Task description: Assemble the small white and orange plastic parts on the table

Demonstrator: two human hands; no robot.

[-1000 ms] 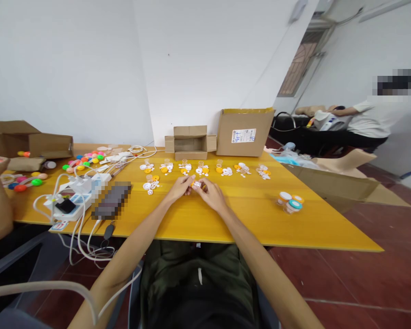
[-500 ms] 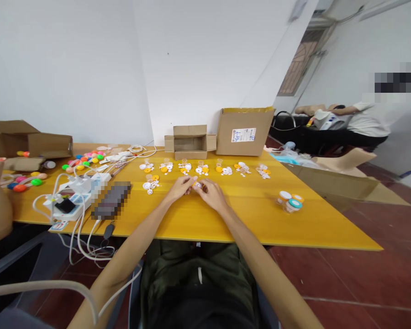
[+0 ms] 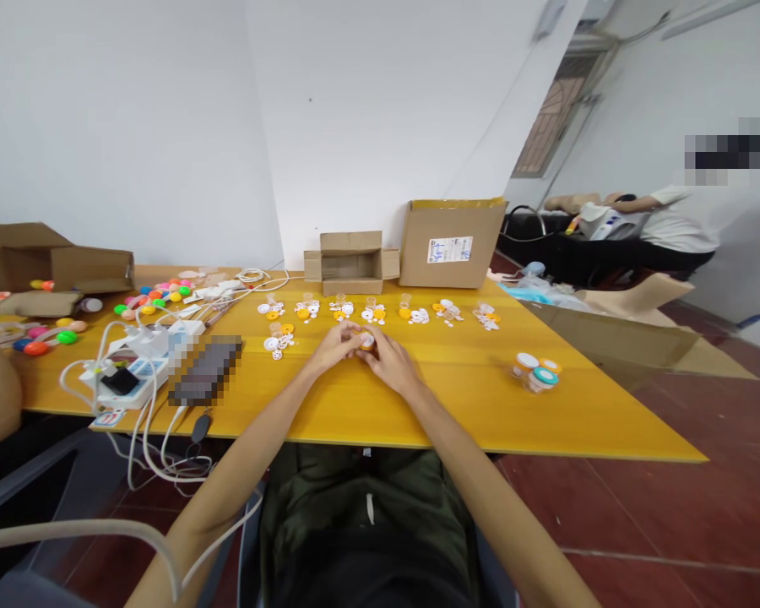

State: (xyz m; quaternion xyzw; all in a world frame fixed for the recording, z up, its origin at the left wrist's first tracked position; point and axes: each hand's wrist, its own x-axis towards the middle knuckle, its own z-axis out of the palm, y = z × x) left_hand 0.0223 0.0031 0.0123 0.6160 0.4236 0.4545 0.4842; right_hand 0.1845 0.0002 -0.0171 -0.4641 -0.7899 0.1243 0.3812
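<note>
Over the middle of the table, my left hand [image 3: 335,346] and my right hand [image 3: 391,356] meet around a small round orange lid [image 3: 367,341] with a white face. The fingers of both hands are closed on its rim, and its underside is hidden. Just beyond them stretches a row of little piles, each with a clear plastic cup [image 3: 405,301], white perforated discs [image 3: 420,317] and a yellow-orange ring or lid [image 3: 380,314]. Another such pile, with white wheel-like discs [image 3: 277,355], lies left of my left hand.
Three lidded jars [image 3: 543,377] stand at the right. An open cardboard box [image 3: 353,268] and a larger carton [image 3: 453,245] line the back. On the left are a power strip [image 3: 145,363] with cables, a blurred dark device [image 3: 206,371] and coloured balls [image 3: 36,347]. Another person sits far right.
The piece between my hands has turned, so its white face and orange rim now show more plainly. My fingers have shifted slightly around it.
</note>
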